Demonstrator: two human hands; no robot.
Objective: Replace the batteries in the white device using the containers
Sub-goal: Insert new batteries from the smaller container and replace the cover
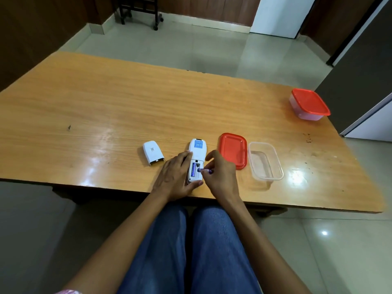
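the white device (197, 154) is lying face down near the front edge of the wooden tabletop (106, 107), its battery bay open with one blue battery (193, 167) sitting inside. the left hand (177, 177) is gripping the device's left side and near end. the right hand (219, 175) is pinching a second battery (205, 170) at the bay's right edge. the battery cover (153, 152) is lying just left. a red lid (233, 150) and an open clear container (265, 161) are sitting to the right; a lidded container (308, 104) is standing at the far right corner.
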